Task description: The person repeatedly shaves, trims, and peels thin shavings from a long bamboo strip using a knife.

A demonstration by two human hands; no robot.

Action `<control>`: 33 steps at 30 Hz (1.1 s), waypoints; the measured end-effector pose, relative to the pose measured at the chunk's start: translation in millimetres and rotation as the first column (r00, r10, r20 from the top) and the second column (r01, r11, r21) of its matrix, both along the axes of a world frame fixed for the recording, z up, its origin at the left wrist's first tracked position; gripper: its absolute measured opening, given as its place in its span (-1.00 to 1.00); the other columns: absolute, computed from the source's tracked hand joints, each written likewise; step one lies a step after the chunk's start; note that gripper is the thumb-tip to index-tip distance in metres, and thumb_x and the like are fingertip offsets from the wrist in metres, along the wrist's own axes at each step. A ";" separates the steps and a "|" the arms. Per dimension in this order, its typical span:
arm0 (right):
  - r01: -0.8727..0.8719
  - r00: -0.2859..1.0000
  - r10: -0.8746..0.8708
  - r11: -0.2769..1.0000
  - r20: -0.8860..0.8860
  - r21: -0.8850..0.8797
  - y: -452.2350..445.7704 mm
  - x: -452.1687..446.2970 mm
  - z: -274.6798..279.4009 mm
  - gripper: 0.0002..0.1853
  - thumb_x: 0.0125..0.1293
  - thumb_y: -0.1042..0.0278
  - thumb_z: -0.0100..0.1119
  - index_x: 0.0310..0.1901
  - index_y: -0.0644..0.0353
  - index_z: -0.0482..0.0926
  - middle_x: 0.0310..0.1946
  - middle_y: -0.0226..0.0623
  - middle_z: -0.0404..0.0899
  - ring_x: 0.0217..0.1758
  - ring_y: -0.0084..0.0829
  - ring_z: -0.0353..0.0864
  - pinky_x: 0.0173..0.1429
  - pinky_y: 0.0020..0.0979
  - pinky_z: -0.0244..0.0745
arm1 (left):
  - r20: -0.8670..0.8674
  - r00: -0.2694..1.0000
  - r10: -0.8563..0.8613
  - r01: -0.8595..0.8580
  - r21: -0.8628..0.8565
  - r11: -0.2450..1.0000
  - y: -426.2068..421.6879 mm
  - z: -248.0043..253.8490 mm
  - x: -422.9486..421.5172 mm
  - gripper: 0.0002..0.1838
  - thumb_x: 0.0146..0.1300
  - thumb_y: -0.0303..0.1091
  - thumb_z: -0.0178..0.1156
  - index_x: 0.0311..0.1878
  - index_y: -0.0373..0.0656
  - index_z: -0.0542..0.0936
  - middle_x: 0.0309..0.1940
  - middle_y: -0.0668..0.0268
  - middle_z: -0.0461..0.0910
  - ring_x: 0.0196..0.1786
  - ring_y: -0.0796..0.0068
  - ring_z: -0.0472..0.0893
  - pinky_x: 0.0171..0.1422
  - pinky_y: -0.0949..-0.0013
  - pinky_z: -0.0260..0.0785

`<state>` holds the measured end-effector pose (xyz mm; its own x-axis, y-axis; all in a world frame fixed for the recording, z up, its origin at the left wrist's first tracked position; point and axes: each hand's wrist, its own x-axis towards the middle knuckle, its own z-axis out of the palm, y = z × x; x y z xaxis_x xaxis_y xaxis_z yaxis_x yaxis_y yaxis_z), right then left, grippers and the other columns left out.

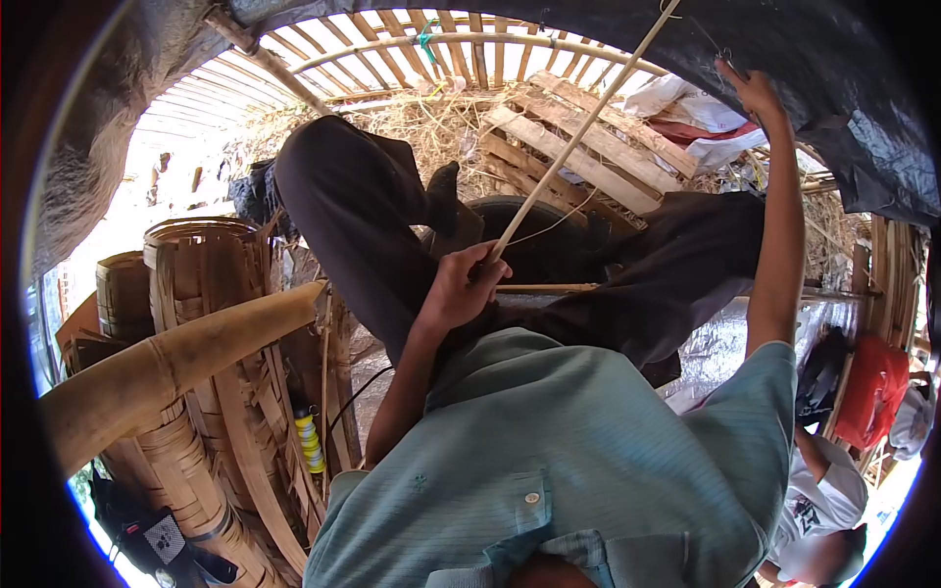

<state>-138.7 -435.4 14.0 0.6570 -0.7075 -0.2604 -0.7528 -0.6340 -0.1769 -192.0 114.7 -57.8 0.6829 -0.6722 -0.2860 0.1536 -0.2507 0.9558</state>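
Note:
My left hand is closed around the lower end of a thin, pale bamboo stick, which slants up to the top edge. A fine curved strand hangs beside the stick near this hand. My right hand is raised at the upper right, close to a dark plastic sheet. Its fingers are drawn together by a thin curly strand or wire; what they pinch is too small to make out. Between my spread knees lies a dark round object, partly hidden by the stick.
A thick bamboo pole juts in at left, before woven bamboo baskets. Wooden slats lie on straw ahead. A yellow spool stands lower left. Another person is at lower right, near a red bag.

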 end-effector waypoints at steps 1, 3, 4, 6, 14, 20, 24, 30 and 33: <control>-0.017 1.000 0.018 0.996 0.008 -0.086 -2.0 0.8 -0.2 -0.07 -0.15 -0.44 0.30 0.00 0.36 0.51 -0.14 0.13 0.58 -0.02 -0.13 0.61 0.02 -0.21 0.48 | -0.059 0.998 -0.009 0.008 -0.017 1.000 -3.1 -0.7 2.8 -0.74 0.34 -0.45 0.04 0.04 -0.34 0.50 -0.40 0.31 0.57 -0.55 0.71 0.43 -0.48 0.57 0.30; -0.111 0.983 0.164 0.884 0.080 -0.453 -1.6 -9.7 -2.6 -0.09 -0.15 -0.40 0.33 0.05 0.29 0.49 -0.01 0.10 0.55 0.09 -0.07 0.55 0.10 -0.17 0.44 | -0.168 0.986 -0.014 0.007 -0.043 0.999 -3.3 -1.1 7.7 -0.72 0.36 -0.41 0.05 0.07 -0.32 0.49 -0.38 0.30 0.57 -0.54 0.71 0.42 -0.49 0.58 0.28; -0.096 0.976 0.184 0.846 0.118 -0.524 0.9 -10.9 1.6 -0.13 -0.16 -0.34 0.36 0.08 0.20 0.49 0.04 -0.01 0.54 0.14 -0.05 0.51 0.15 -0.11 0.41 | -0.233 0.972 -0.004 -0.010 -0.058 0.998 -2.2 -0.6 8.3 -0.71 0.36 -0.39 0.06 0.08 -0.31 0.49 -0.38 0.29 0.57 -0.54 0.71 0.42 -0.49 0.59 0.27; -0.067 0.976 0.163 0.853 0.141 -0.518 32.2 -12.3 24.4 -0.12 -0.19 -0.33 0.38 0.09 0.17 0.49 0.02 -0.03 0.55 0.12 -0.07 0.53 0.14 -0.12 0.42 | -0.354 0.935 0.014 -0.046 -0.081 0.996 -1.3 0.8 10.1 -0.70 0.37 -0.35 0.07 0.09 -0.29 0.49 -0.37 0.28 0.57 -0.53 0.71 0.41 -0.49 0.60 0.26; -0.323 0.906 0.358 0.930 0.228 -0.177 118.6 -27.2 5.8 -0.32 -0.15 0.04 0.49 0.02 0.19 0.50 -0.24 -0.06 0.64 -0.11 -0.13 0.64 -0.05 -0.22 0.49 | -0.395 0.919 0.000 -0.042 -0.096 0.994 -5.2 -0.1 13.5 -0.72 0.36 -0.36 0.07 0.07 -0.26 0.50 -0.39 0.31 0.56 -0.53 0.73 0.40 -0.48 0.61 0.23; -0.432 0.826 0.388 0.902 0.409 0.018 188.5 -39.4 -20.0 -0.55 -0.01 0.27 0.39 -0.11 0.26 0.48 -0.37 -0.03 0.62 -0.24 -0.09 0.65 -0.17 -0.19 0.49 | -0.359 0.933 -0.031 0.000 -0.086 0.996 -5.6 -2.2 17.3 -0.73 0.36 -0.38 0.05 0.07 -0.26 0.50 -0.41 0.35 0.54 -0.52 0.75 0.37 -0.49 0.63 0.21; -0.423 0.777 0.375 0.906 0.506 -0.021 244.1 -47.6 -42.9 -0.54 0.06 0.40 0.31 -0.01 0.20 0.36 -0.40 0.03 0.58 -0.31 0.02 0.61 -0.24 -0.11 0.47 | -0.356 0.934 -0.031 -0.005 -0.099 0.995 -5.9 -4.8 16.5 -0.73 0.36 -0.39 0.04 0.07 -0.27 0.50 -0.43 0.37 0.53 -0.53 0.77 0.35 -0.49 0.64 0.19; -0.501 0.771 0.501 0.858 0.393 -0.112 271.6 -56.1 -56.6 -0.42 0.06 0.48 0.27 0.10 0.09 0.22 -0.36 0.10 0.57 -0.29 0.16 0.56 -0.25 0.04 0.43 | -0.345 0.938 -0.026 -0.010 -0.102 0.995 -6.1 -8.2 16.0 -0.74 0.35 -0.39 0.06 0.05 -0.26 0.50 -0.43 0.39 0.53 -0.55 0.79 0.33 -0.50 0.65 0.17; -0.507 0.747 0.518 0.849 0.417 -0.147 278.8 -70.0 -64.8 -0.44 0.11 0.48 0.26 0.12 0.10 0.22 -0.33 0.09 0.57 -0.22 0.18 0.55 -0.22 0.01 0.45 | -0.338 0.941 -0.012 -0.033 -0.125 0.992 -6.9 -10.7 14.5 -0.74 0.35 -0.38 0.08 0.05 -0.26 0.51 -0.45 0.39 0.53 -0.56 0.79 0.33 -0.51 0.65 0.18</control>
